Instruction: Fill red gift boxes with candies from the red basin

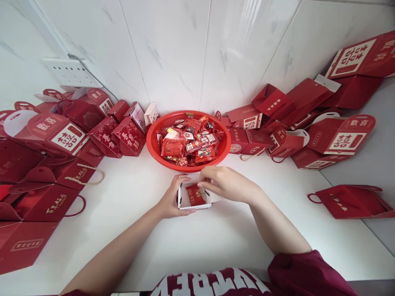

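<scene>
My left hand [171, 199] grips the left side of a small open white box [194, 207], with its thumb along the near side and fingers on the far side. Inside the box lies a red candy packet [195, 195] with gold lettering. Over the box's right part, my right hand [220, 181] is bent with its fingers curled down and thumb close to the packet. Its fingertips are partly hidden, so what they hold, if anything, cannot be made out. Just beyond the hands stands a red plastic basket [150, 151] filled with wrapped candies [197, 142].
Red gift boxes [58, 131] are stacked along the left, some with rope handles. More red boxes [339, 139] line the right side, and one box [352, 201] lies apart near the right edge. A tiled wall [173, 49] rises behind the white table [132, 242].
</scene>
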The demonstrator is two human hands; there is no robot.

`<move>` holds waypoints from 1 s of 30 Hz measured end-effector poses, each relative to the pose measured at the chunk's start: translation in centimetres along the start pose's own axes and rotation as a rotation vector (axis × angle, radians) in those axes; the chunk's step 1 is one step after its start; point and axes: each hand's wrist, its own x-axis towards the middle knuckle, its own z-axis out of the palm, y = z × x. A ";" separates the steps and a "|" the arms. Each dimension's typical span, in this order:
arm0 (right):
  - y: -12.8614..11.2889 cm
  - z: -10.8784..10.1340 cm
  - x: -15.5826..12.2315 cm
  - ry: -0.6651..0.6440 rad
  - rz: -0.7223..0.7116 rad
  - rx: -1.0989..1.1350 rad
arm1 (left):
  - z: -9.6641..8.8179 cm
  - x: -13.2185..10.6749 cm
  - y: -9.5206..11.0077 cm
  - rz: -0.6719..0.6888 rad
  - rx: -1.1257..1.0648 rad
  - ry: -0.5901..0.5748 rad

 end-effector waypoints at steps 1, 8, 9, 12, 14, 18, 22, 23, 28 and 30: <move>0.1 -0.1 0.0 0.006 0.004 -0.008 | 0.0 0.0 0.0 0.003 -0.001 -0.001; 0.4 0.1 -0.1 0.011 0.013 -0.027 | 0.0 0.0 0.0 -0.010 -0.012 -0.010; 0.4 0.2 -0.1 0.011 -0.002 -0.013 | 0.1 0.0 0.0 -0.009 -0.016 -0.007; 0.4 0.3 0.9 0.060 -0.064 0.041 | 0.2 0.1 -0.1 0.002 -0.029 -0.002; 0.7 0.3 2.4 0.132 -0.063 0.061 | 0.2 0.1 0.0 0.003 -0.035 -0.002; 2.3 0.8 7.1 0.018 -0.017 0.039 | 0.2 0.1 0.2 -0.014 -0.044 -0.003; 3.8 1.6 11.5 -0.156 -0.004 -0.004 | 0.0 -0.1 0.4 -0.033 -0.038 -0.018; 4.1 1.7 12.3 -0.136 0.006 -0.020 | 0.0 -0.1 0.4 -0.034 -0.030 -0.021; 5.1 1.5 14.4 -0.130 -0.011 -0.085 | -0.1 -0.3 0.4 -0.030 0.006 -0.026; 5.5 1.4 14.3 -0.176 -0.050 -0.092 | -0.1 -0.3 0.3 -0.035 0.003 -0.023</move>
